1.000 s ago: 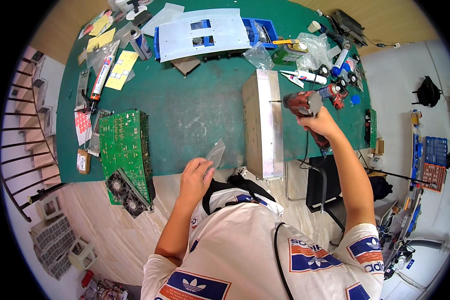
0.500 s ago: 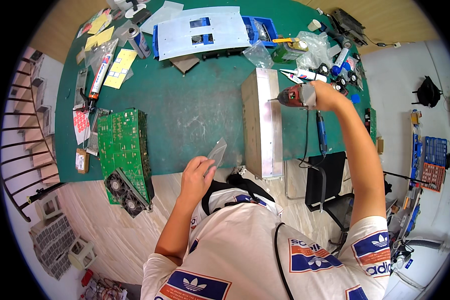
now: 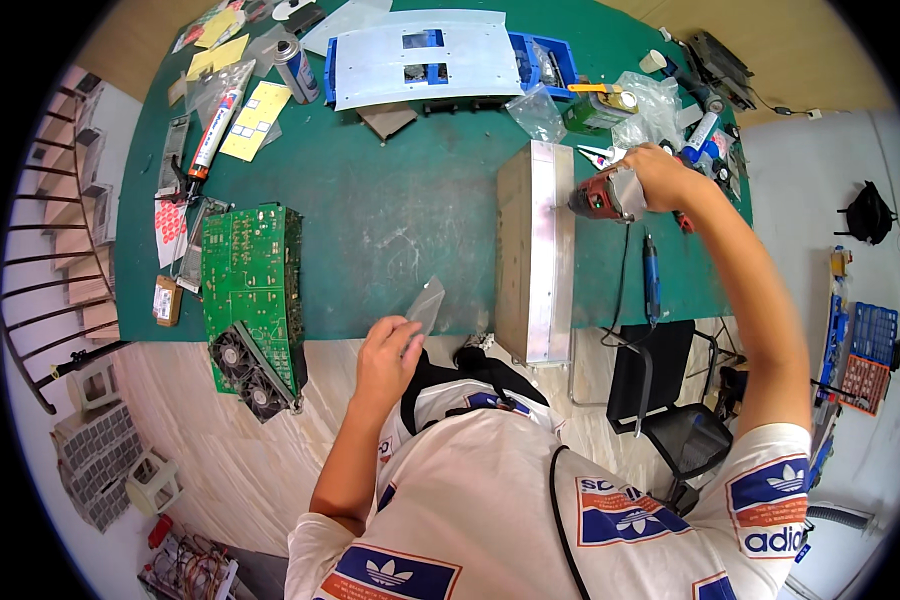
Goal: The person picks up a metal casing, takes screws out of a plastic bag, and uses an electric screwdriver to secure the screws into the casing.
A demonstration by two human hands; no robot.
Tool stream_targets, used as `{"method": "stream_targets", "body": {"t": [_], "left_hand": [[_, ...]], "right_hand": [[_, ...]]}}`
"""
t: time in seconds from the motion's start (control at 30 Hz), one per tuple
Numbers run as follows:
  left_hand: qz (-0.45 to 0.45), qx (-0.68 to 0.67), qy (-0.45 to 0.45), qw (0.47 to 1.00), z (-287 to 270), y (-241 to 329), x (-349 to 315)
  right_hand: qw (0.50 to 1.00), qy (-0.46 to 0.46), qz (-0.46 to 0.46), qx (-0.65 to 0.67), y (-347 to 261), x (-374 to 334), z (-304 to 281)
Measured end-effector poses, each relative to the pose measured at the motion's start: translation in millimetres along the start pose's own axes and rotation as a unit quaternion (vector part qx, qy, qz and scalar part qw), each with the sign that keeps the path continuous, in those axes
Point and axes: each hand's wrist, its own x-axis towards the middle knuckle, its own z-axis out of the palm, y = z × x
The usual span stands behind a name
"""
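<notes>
My right hand (image 3: 662, 176) is wrapped round a red and grey power drill (image 3: 610, 195), held on the right of a long metal box (image 3: 536, 255). The drill's tip points left, at the right edge of the box's shiny face; whether it touches cannot be made out. The box lies lengthwise at the table's front edge. In front of my body, my left hand (image 3: 386, 352) pinches a small clear plastic bag (image 3: 427, 303) near that same edge.
On the left of the green table (image 3: 390, 225) lies a green circuit board (image 3: 242, 270) with black fans (image 3: 255, 375) overhanging the front. Blue bins (image 3: 545, 65) under a white panel (image 3: 420, 60) stand at the back. A blue pen-shaped tool (image 3: 652, 275) with a cable lies right.
The drill has drawn back rightward from over the box's face to its right edge. My left hand still holds the bag in about the same place. The whole view has shifted slightly.
</notes>
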Motion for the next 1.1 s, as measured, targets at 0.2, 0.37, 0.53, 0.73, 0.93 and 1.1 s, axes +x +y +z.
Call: {"method": "stream_targets", "body": {"t": [0.2,0.37,0.53,0.73,0.93,1.1], "left_hand": [[-0.043,-0.009,0.005,0.999,4.2,9.0,-3.4],[-0.066,-0.015,0.016,0.998,13.2,11.5,-10.2],[-0.075,-0.025,0.023,0.997,19.4,19.5,-7.6],[-0.036,-0.011,0.034,0.999,24.4,15.2,-7.6],[-0.017,-0.018,0.03,0.999,22.4,15.5,-0.2],[0.006,-0.02,0.021,1.0,17.7,11.4,2.9]], "right_hand": [[0.998,-0.058,0.006,-0.012,-2.9,17.5,-14.2],[0.998,-0.055,-0.007,0.013,-3.3,24.0,-16.6],[0.993,-0.025,-0.044,0.111,14.3,15.8,5.0],[0.992,-0.011,-0.021,0.123,-1.1,11.7,3.8],[0.986,0.005,0.018,0.164,-3.4,1.4,9.4],[0.965,-0.014,0.093,0.243,-12.6,-7.4,23.3]]}}
